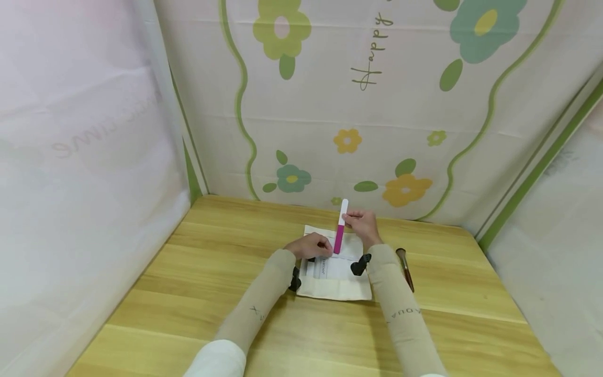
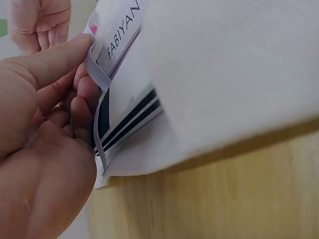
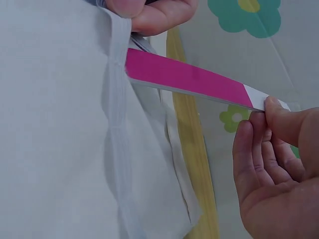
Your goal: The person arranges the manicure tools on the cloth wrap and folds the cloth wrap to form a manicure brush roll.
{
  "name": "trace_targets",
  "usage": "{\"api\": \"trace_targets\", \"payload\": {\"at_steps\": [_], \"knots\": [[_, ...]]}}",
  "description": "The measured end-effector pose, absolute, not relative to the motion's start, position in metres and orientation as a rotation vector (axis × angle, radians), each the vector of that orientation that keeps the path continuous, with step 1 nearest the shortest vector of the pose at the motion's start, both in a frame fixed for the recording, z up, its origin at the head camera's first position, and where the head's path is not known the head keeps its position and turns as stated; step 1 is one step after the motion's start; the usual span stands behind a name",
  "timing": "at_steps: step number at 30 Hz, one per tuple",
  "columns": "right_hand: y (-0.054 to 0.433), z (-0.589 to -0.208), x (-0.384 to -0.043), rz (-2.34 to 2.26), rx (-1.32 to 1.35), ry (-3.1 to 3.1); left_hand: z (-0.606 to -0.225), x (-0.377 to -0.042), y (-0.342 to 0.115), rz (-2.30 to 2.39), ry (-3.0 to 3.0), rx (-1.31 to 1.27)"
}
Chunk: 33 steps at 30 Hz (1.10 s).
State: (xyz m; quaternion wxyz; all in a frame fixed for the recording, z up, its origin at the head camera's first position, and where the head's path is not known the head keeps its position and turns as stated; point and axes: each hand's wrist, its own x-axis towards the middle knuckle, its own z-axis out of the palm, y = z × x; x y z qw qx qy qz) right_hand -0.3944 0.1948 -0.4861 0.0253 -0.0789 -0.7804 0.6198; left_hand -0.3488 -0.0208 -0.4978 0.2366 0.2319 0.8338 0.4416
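A cream cloth roll-up pouch (image 1: 334,289) lies unfolded on the wooden table. My right hand (image 1: 365,225) pinches the white end of a pink-and-white nail file (image 1: 338,238) between thumb and fingers. The pink end points down at the white elastic band (image 3: 117,89) across the pouch and overlaps its edge in the right wrist view. With thumb and fingertips my left hand (image 2: 45,104) pinches that elastic, lifting it from the cloth. Under the band sit a packet printed "FABIYAN" (image 2: 122,37) and black-and-white striped pieces (image 2: 132,117).
A makeup brush (image 1: 406,269) with a dark handle lies on the table (image 1: 202,272) to the right of my right forearm. Behind the table hangs a flower-print cloth (image 1: 320,104), and more cloth walls stand at both sides.
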Motion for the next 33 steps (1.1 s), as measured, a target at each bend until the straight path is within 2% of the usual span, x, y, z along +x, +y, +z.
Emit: {"api": "trace_targets", "payload": {"at_steps": [16,26,33], "knots": [[0.195,-0.486,-0.383,1.934,-0.282,-2.598,-0.498,-0.350,-0.021,1.217,2.254,0.621],[0.201,-0.492,-0.374,1.893,-0.066,-2.901,-0.503,-0.353,-0.024,1.183,2.289,0.660],[0.199,-0.491,-0.367,1.873,-0.055,-3.053,-0.502,-0.351,-0.024,1.183,2.286,0.682]]}}
